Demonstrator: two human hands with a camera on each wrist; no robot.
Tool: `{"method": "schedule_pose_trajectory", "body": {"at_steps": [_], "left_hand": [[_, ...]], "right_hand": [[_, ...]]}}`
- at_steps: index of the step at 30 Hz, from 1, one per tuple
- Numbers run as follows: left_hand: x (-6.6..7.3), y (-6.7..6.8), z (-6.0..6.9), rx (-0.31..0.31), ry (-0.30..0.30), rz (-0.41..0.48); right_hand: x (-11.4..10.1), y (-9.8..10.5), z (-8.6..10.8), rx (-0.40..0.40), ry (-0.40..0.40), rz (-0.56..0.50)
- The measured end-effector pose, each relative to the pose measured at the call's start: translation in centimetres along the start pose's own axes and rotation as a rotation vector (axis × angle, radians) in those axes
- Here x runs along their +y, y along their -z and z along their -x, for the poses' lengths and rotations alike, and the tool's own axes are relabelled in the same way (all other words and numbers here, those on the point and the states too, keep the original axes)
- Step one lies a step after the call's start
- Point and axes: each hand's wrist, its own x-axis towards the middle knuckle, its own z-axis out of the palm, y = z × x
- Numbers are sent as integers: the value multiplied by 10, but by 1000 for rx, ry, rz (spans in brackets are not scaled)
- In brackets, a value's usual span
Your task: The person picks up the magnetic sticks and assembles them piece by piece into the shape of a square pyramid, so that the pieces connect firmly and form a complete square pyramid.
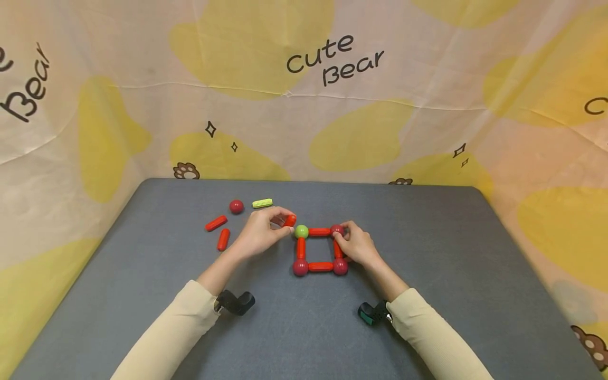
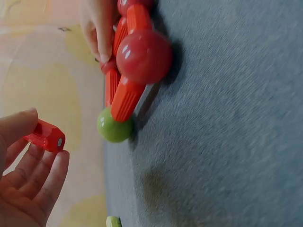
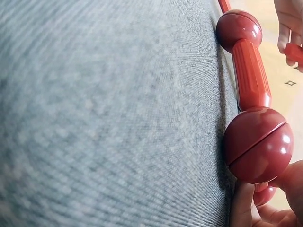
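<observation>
A square frame [image 1: 320, 267] lies on the grey table [image 1: 142, 295], and its far left corner is the green ball [image 1: 301, 231], from which I give all places. Four red rods and three red balls complete the frame, and its outline looks closed, so I judge that this part is done. The right hand [image 1: 358, 245] is to the right of the green ball, with thumb and fingers gripping the corner ball [image 1: 336, 229] on that side. The left hand [image 1: 263, 230], just left of the green ball, pinches a held rod [image 1: 290, 220], which is red, between thumb and fingers; in the left wrist view this rod is apart from the green ball, so it is not yet joined. What is left appears to be the loose pieces: farther left of the green ball lie a first red rod [image 1: 216, 223], a second red rod [image 1: 223, 239] and a single red ball [image 1: 236, 206], while a yellow-green rod [image 1: 262, 203] lies to its left and beyond.
</observation>
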Motion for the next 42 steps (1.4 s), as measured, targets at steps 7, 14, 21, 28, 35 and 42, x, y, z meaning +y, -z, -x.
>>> {"method": "schedule_pose_trajectory", "body": {"at_steps": [7,14,21,28,35,42], "left_hand": [[4,-9,14,-45,-6,77],[5,-17,25,-63,7,123],[5,-25,33,-104,9,196],[6,-32,37,-140,13,234],[5,-37,39,-154,1,224],[4,-37,40,-154,5,244]], "right_hand": [[2,-1,-1,3,4,9],[2,-1,-1,2,7,10],[1,-1,-1,4,2,4],[1,-1,-1,5,-3,0],[2,-2,-1,7,3,-1],[2,-1,-1,3,2,-2]]}}
